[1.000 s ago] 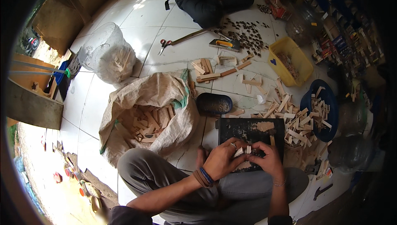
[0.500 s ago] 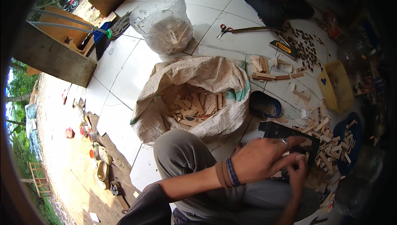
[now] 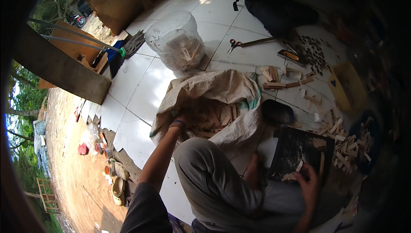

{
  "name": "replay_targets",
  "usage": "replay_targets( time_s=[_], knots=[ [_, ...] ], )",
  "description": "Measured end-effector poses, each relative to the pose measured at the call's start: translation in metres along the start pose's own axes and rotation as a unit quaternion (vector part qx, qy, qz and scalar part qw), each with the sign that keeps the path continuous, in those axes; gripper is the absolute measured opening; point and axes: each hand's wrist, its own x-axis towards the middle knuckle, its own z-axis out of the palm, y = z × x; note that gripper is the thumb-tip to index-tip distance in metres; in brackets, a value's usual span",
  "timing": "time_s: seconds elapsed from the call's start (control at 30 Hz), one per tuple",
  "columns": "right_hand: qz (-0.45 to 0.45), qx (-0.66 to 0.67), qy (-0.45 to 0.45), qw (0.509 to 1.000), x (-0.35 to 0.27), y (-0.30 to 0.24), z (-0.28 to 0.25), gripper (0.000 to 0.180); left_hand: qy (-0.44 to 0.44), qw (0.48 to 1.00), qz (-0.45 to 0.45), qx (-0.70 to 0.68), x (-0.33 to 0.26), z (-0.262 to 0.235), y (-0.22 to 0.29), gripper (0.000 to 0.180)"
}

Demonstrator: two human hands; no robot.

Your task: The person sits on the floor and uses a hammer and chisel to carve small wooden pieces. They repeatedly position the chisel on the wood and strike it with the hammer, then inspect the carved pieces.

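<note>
My left hand reaches into a cream woven sack of small wooden strips; its fingers are lost in shadow among them. Over a dark, dusty board beside my bent knee, my right hand pinches a small wooden piece between thumb and fingers. A brown scrap and a narrow wooden strip lie on the board near its right side.
Loose wooden pieces are heaped right of the board. A dark blue container stands beside the sack, with a clear plastic tub behind it. Scissors, a yellow-black tool and a yellow container lie farther off.
My left hand has left the board and gone left into the sack, baring the board. My right hand stays at the board, now with a small wooden piece showing at its fingertips.
</note>
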Motion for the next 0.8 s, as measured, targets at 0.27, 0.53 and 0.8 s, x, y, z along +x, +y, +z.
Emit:
replay_targets(
  time_s=[0.27, 0.53, 0.8],
  knots=[
    [-0.024, -0.019, -0.023, 0.999, -0.002, -0.008, 0.001, 0.035, -0.099, 0.994, -0.036, -0.006, 0.023, 0.025, -0.007, 0.054],
    [-0.031, 0.003, -0.013, 0.999, -0.007, -0.013, 0.003, 0.036, -0.102, 0.994, -0.026, -0.003, 0.028, 0.018, 0.009, 0.051],
    [-0.013, 0.035, 0.0, 0.999, -0.015, -0.003, -0.004, 0.036, -0.069, 0.994, -0.046, -0.066, 0.038, -0.038, -0.006, 0.048]
  ],
)
